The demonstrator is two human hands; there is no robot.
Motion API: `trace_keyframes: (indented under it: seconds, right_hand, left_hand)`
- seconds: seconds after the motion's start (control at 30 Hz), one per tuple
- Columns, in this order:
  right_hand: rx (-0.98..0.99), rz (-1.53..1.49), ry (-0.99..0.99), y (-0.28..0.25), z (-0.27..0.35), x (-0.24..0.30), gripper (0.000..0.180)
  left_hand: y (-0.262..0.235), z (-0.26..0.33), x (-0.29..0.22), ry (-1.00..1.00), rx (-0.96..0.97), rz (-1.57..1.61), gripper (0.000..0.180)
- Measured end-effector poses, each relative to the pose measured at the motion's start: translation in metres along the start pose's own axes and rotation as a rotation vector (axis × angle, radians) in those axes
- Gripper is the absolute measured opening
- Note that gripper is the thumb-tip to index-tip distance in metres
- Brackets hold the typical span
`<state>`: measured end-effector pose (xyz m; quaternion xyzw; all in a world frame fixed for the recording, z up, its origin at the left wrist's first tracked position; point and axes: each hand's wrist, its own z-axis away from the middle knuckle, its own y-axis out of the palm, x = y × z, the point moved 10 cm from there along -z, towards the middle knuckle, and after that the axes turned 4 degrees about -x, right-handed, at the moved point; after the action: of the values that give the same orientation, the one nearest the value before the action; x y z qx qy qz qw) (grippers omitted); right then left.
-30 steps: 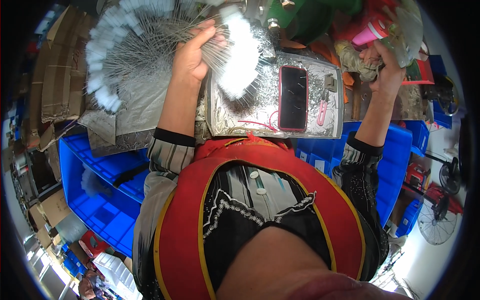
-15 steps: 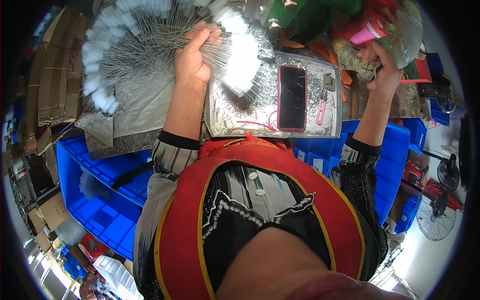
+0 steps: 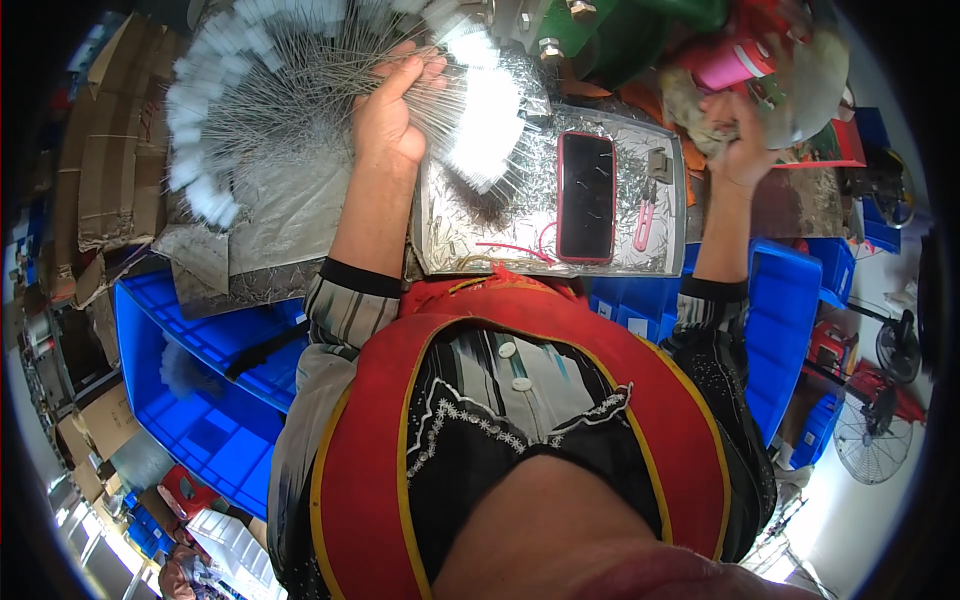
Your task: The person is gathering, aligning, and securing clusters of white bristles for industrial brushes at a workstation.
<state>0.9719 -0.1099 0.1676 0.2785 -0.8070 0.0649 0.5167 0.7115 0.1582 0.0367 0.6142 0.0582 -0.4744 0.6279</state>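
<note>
Blue bins (image 3: 200,430) flank me left and right, below the table's (image 3: 805,200) near edge. Green machine (image 3: 625,45) blocks the far side between my arms. White-tipped wires (image 3: 290,95) fan out front-left, reaching over the tray's (image 3: 640,268) left part. My left hand (image 3: 388,125) is among them, fingers curled round a cluster of stems. Right hand (image 3: 738,140) beside a pale wad (image 3: 695,105), near a pink container (image 3: 728,66) (too blurred; can't tell whether those fingers grip). Step in hand, I judge: left holds stems together, right handles the wad. Next move calls for a steady left grip, lest stems splay. Best room: over the tray's right half, where phone (image 3: 586,200) and pink cutter (image 3: 643,225) lie flat.
</note>
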Motion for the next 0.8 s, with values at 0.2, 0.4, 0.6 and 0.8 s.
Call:
trace_keyframes:
  seconds: [0.2, 0.4, 0.6, 0.8]
  right_hand:
    - [-0.073, 0.08, 0.141, 0.007, 0.0, 0.004, 0.026]
    - [-0.065, 0.145, 0.197, 0.01, -0.011, 0.021, 0.02]
    - [0.08, 0.055, 0.15, 0.009, -0.013, 0.011, 0.015]
    - [-0.038, 0.118, 0.158, 0.004, -0.009, 0.012, 0.019]
  left_hand:
    - [-0.005, -0.001, 0.001, -0.005, 0.059, 0.003, 0.033]
    - [-0.009, 0.0, -0.002, 0.06, 0.025, 0.1, 0.029]
    - [-0.002, 0.002, -0.005, 0.128, 0.082, 0.106, 0.034]
    - [0.003, 0.002, -0.007, 0.139, 0.083, 0.028, 0.039]
